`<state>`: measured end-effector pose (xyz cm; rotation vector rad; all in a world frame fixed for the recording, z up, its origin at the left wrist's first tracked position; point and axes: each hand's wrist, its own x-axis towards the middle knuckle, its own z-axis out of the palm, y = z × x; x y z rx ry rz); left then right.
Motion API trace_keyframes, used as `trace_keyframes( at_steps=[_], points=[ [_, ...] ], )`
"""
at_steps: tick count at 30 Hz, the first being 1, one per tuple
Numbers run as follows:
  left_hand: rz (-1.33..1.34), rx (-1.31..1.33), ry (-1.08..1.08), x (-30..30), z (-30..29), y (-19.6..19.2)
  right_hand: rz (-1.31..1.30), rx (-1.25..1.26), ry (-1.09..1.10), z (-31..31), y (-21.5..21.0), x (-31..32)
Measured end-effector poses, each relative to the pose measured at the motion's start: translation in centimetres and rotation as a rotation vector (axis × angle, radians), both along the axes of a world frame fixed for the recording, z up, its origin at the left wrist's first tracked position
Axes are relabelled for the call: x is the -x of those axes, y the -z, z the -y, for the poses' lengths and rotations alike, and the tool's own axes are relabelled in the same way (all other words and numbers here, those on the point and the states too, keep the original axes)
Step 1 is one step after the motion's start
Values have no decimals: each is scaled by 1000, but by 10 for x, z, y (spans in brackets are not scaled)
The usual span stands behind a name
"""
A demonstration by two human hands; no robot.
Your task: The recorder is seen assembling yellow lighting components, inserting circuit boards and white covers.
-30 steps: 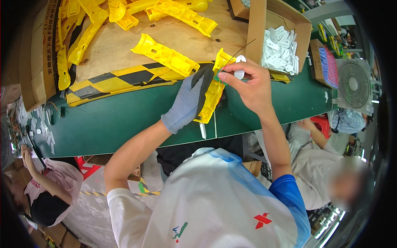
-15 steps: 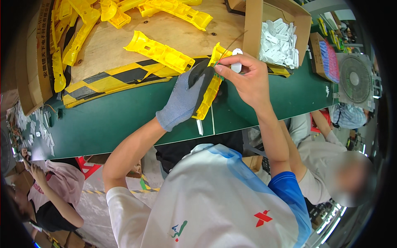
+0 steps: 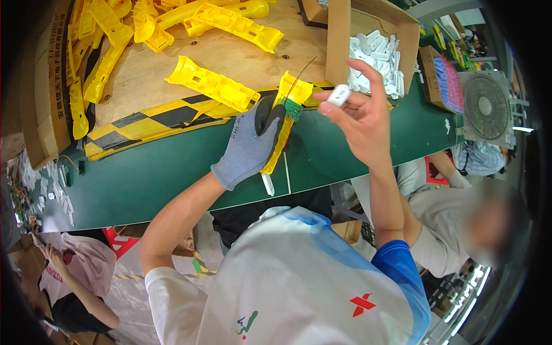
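The left hand (image 3: 250,150), in a grey knit glove with dark fingertips, is closed around a long yellow moulded plastic shell (image 3: 283,127) that lies partly over the near edge of the green counter (image 3: 172,178), its thumb pressing a small green circuit board (image 3: 293,108) into the shell's upper end; a thin dark wire (image 3: 303,72) rises from that board, slanting away from the hand. Just below the gloved hand, a small white plastic stick (image 3: 268,184) lies on the counter. To the right of the gloved hand and clear of the shell, the bare right hand (image 3: 359,118) is raised with the palm turned up, pinching a small white rounded plastic piece (image 3: 339,95) between thumb and forefinger while the other fingers spread loosely. Half a second ago this hand sat down against the top of the shell with the white piece close to the board; now it has lifted away to the right, leaving a gap, and the gloved hand has kept its grip in the same spot. Beyond the right hand stands an open brown cardboard box (image 3: 338,40) heaped with more white plastic pieces (image 3: 376,60). Beyond the left hand, a second yellow shell (image 3: 213,85) rests on a brown sheet of board (image 3: 230,52), beside a yellow-and-black striped strip (image 3: 144,123), with a pile of yellow shells (image 3: 172,17) farther back.
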<state>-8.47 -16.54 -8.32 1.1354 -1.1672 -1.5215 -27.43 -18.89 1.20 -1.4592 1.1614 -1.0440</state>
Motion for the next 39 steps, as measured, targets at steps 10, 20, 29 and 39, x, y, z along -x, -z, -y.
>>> trace_keyframes(
  at_steps=[10, 20, 29, 39],
  points=[
    [15, 78, 16, 3, -2, 6, 34, -182, -236, 22, 23, -4],
    [154, 244, 60, 1, -5, -3, -278, -227, -184, 18, 18, 7],
    [287, 304, 92, -2, -8, 2, -416, -286, -287, 16, 11, 4],
    [310, 277, 235, -3, -6, -1, -536, -213, -273, 17, 22, 11]
  ],
)
